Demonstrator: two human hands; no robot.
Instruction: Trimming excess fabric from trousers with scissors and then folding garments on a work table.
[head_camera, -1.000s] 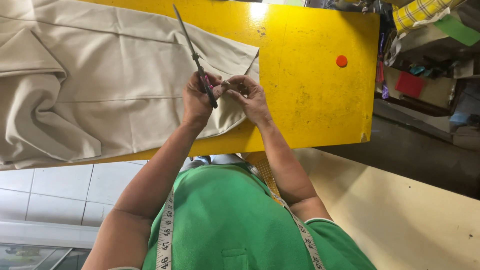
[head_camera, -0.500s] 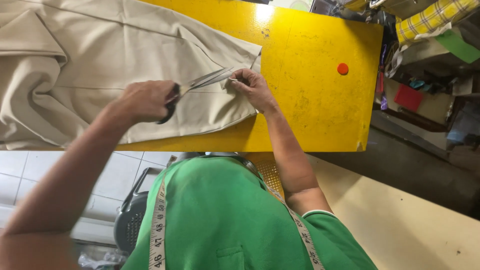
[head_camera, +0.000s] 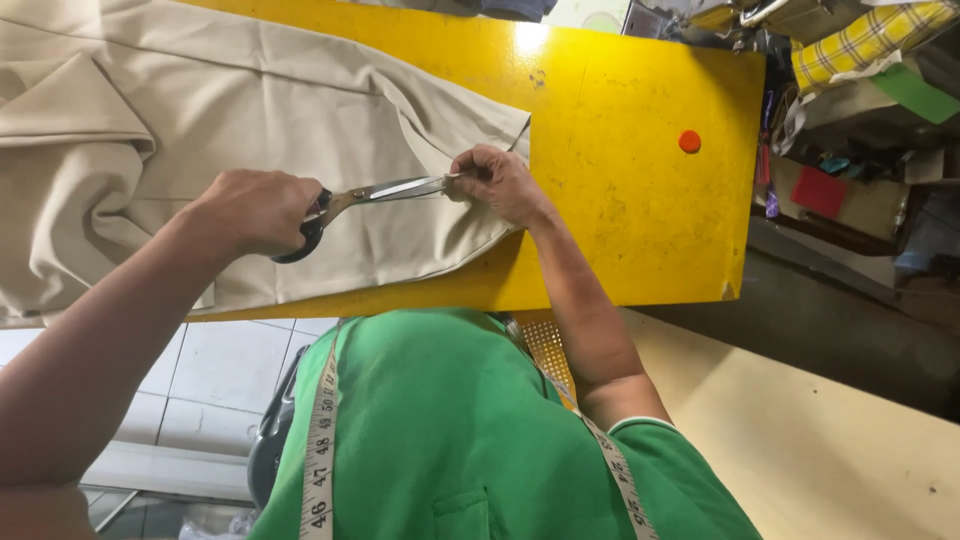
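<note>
My left hand (head_camera: 255, 212) is curled shut in a fist, knuckles up, forearm reaching in from the lower left. My right hand (head_camera: 497, 183) lies just beyond it, fingers (head_camera: 470, 165) bent and pinched together, wrist straight, elbow bent.

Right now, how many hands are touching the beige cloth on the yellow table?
2. The left hand, holding the scissors, rests on the beige cloth near its middle; the right hand pinches the cloth by its right edge. No others visible.
</note>
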